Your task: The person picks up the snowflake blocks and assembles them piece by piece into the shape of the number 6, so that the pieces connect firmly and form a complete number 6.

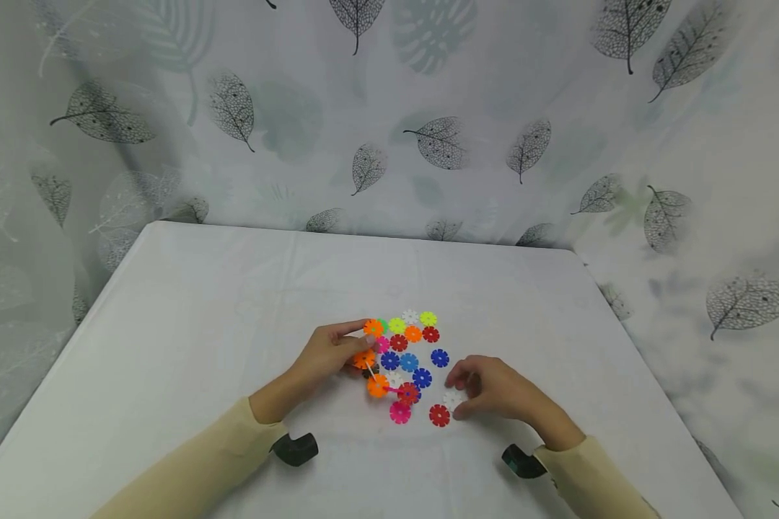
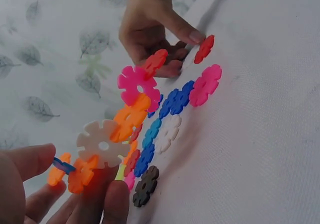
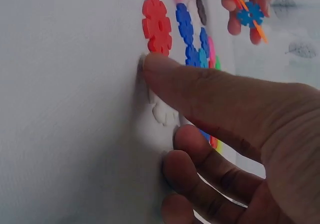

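My left hand (image 1: 327, 353) pinches one end of a chain of plastic snowflake discs slotted into each other. The chain runs from orange and blue discs at the fingers through a white disc (image 2: 102, 144) and an orange disc (image 2: 131, 118) to a pink disc (image 2: 139, 86) and a red disc at its far end. My right hand (image 1: 493, 386) is low over the table, thumb and fingers parted around a loose white disc (image 3: 164, 113). Beside the right thumb lies a loose red disc (image 1: 439, 415).
Several loose discs lie flat between the hands, among them a dark blue disc (image 1: 439, 358), a light blue disc (image 1: 409, 362), a yellow disc (image 1: 428, 318) and a black disc (image 2: 146, 186). A white cloth covers the table (image 1: 234, 288). Leaf-patterned curtains (image 1: 376, 108) hang behind.
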`<action>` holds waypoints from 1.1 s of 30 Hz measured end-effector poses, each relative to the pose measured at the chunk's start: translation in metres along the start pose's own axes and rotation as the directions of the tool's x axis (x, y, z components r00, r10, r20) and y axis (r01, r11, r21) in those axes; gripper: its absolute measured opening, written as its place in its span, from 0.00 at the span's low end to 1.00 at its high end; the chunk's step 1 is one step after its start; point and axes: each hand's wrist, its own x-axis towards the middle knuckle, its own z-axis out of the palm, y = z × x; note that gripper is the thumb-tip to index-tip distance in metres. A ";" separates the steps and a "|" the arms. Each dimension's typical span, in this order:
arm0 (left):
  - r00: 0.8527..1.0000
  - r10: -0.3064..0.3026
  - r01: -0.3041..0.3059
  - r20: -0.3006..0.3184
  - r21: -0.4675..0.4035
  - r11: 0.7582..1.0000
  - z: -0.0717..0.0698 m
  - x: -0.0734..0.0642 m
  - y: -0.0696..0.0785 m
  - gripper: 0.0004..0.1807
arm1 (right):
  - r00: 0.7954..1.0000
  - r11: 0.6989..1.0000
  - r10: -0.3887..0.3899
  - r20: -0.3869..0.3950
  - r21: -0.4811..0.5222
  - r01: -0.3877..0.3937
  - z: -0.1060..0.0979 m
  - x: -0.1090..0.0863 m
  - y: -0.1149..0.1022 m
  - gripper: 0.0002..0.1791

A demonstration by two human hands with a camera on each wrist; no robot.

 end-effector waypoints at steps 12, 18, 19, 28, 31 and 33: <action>0.998 0.018 -0.018 0.059 0.000 1.000 -0.002 -0.001 -0.002 0.28 | 0.998 0.999 0.037 -0.046 -0.027 -0.038 0.000 0.012 -0.005 0.17; 0.996 0.037 -0.037 0.081 -0.001 0.999 -0.002 -0.002 -0.005 0.29 | 0.986 0.999 0.027 -0.163 0.022 -0.023 0.000 0.021 -0.010 0.12; 0.995 0.038 -0.038 0.088 -0.005 0.999 -0.002 -0.003 -0.005 0.30 | 0.984 0.999 0.026 -0.179 0.043 -0.018 0.000 0.023 -0.011 0.11; 0.991 0.042 -0.032 0.128 -0.079 0.996 0.003 -0.006 -0.004 0.31 | 0.969 0.976 -0.007 -0.248 0.208 0.060 0.003 0.036 -0.027 0.13; 0.992 0.033 -0.023 0.121 -0.082 0.996 0.004 -0.006 -0.004 0.31 | 0.968 0.965 -0.033 -0.249 0.242 0.095 0.002 0.038 -0.033 0.12; 0.992 0.027 -0.017 0.119 -0.080 0.997 0.004 -0.006 -0.004 0.30 | 0.969 0.959 -0.043 -0.244 0.263 0.109 0.002 0.040 -0.036 0.12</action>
